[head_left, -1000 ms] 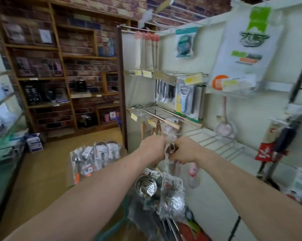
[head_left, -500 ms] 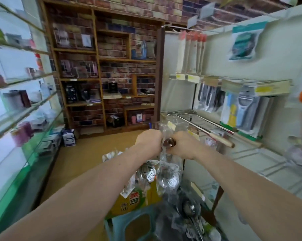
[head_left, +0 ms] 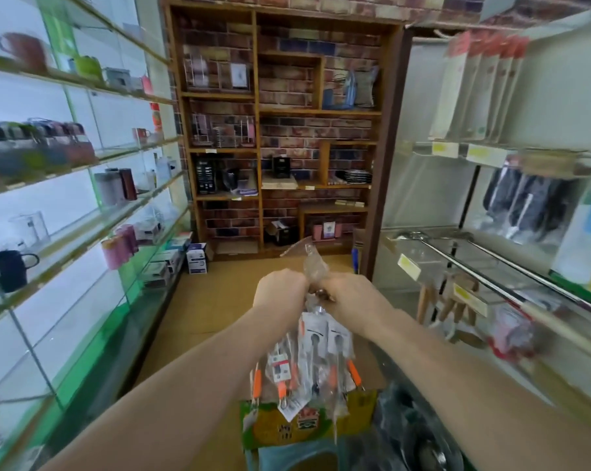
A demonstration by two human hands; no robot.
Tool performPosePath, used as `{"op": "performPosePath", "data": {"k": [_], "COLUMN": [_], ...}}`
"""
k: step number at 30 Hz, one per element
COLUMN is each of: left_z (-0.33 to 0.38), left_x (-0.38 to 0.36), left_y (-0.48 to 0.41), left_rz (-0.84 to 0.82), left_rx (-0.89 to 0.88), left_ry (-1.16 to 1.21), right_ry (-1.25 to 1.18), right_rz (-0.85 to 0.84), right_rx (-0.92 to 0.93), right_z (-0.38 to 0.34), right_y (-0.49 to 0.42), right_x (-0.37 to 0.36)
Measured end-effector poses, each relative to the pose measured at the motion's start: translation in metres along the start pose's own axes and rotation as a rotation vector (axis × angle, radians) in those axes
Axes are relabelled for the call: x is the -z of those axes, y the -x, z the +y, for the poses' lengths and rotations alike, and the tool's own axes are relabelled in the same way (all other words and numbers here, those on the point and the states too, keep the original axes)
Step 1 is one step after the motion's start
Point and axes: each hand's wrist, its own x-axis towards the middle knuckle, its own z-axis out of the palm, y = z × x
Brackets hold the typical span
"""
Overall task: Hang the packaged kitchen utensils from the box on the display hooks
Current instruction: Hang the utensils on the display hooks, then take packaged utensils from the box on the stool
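Down the middle of the shop aisle, two bare arms reach forward and the hands meet just above the stock. The left hand [head_left: 280, 289] is balled up, fingers curled tight round the crinkled neck of a clear plastic pack [head_left: 314, 266]. The right hand [head_left: 350, 299] sits right against it, fingers wrapped round the same plastic, and a dark bit of metal peeps out between the two fists. The pack's loose top sticks up above both hands, and the rest trails down below them. Underneath, orange-handled packs [head_left: 316, 355] with white cards crowd over the open cardboard box [head_left: 280, 426]; whether they hang from that grip or stand in the box, I can't tell. The yellow-and-green box rests on a teal stool [head_left: 277, 453]. Over to the right, long chrome display hooks [head_left: 511, 278] jut from the white panel with yellow tags at their tips, well apart from the held pack. On the left, glass shelves [head_left: 83, 229] carry cups, a dark mug [head_left: 10, 270] among them, and wooden shelving [head_left: 258, 130] fills the brick wall at the far end.
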Motion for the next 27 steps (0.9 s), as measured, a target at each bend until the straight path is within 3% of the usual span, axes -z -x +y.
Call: {"op": "performPosePath", "data": {"k": [19,27], "left_z": [-0.052,-0.051], "left_x": [-0.168,-0.224], "left_y": [-0.098,-0.082], "left_rz": [-0.117,-0.131], "left_rx": [0.041,-0.066], "left_ry": [-0.105,-0.111], "right_ry": [0.091,0.171], "right_rz": [-0.052,-0.129], "right_rx": [0.293,0.348], "right_z": [0.104,0.113], "right_y": [-0.116,-0.103], "right_x": [-0.156,-0.209]}}
